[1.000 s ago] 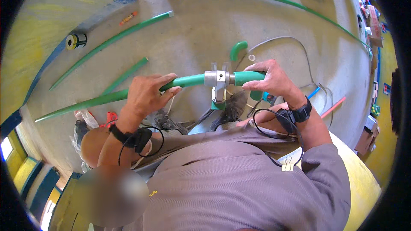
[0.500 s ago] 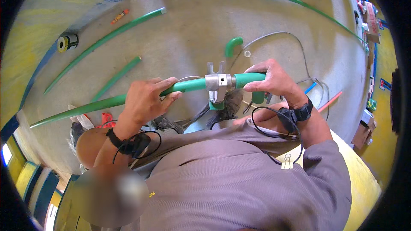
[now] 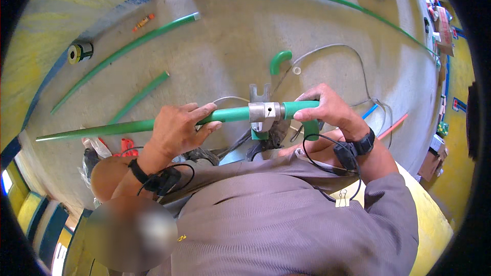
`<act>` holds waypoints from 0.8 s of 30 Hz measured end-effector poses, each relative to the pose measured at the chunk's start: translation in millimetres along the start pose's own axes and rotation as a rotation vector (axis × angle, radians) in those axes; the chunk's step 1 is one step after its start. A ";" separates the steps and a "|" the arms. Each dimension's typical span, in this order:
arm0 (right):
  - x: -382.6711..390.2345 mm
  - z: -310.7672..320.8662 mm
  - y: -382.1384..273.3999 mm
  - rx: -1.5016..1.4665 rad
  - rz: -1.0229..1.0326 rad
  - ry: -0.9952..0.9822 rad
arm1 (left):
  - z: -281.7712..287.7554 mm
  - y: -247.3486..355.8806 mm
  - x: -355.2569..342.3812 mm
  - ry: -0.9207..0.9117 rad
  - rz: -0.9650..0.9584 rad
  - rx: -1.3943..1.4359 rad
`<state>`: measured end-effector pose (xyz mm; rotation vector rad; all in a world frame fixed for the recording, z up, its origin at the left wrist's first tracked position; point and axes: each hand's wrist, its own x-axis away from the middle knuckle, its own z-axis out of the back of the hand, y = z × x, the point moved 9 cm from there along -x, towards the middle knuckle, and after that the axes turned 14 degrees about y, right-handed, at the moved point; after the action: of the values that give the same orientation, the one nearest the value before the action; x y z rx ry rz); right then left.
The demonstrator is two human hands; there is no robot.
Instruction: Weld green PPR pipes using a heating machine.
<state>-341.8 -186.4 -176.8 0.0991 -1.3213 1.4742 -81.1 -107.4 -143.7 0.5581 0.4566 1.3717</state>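
A long green plastic pipe point(image 3: 112, 129) runs across in front of me, its far end reaching out to the left. My left hand point(image 3: 179, 128) is closed around it, thumb and fingers wrapped over the pipe. The pipe's right end meets one side of a metal heating head point(image 3: 264, 114) of what looks like a pipe fusion welder, with a forked bracket on top. On the head's other side, my right hand point(image 3: 330, 105) grips a green elbow fitting point(image 3: 311, 129), whose mouth is against the metal spigot. How deep either part sits on the head cannot be told.
Another green elbow point(image 3: 279, 62) and a small clear ring point(image 3: 296, 70) lie on the floor ahead, beside a grey cable point(image 3: 358, 53). Green pipes point(image 3: 128, 46) lie further off. A roll point(image 3: 80, 52) stands at the left wall; boxes point(image 3: 434, 158) line the right.
The pipe's left end has risen slightly in view and the pipe lies more level. The elbow's downward leg shows more. Both hands keep their grips.
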 end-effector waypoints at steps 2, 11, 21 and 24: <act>2.4 -0.2 2.1 -0.065 -0.097 -0.004 | 0.8 2.1 -1.4 -0.003 0.011 0.003; 3.7 5.2 2.5 -0.051 -0.008 0.046 | -3.8 8.3 -3.1 -0.011 -0.003 -0.019; 0.7 5.1 -7.6 0.040 0.125 0.075 | -11.1 8.2 -1.7 -0.084 0.058 0.041; 0.6 6.6 -8.8 0.047 0.182 0.109 | -10.3 8.3 -4.2 -0.079 0.074 0.076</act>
<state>-339.3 -192.8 -168.2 -0.0720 -1.2327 1.6406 -94.4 -109.6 -146.8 0.6948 0.4289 1.4013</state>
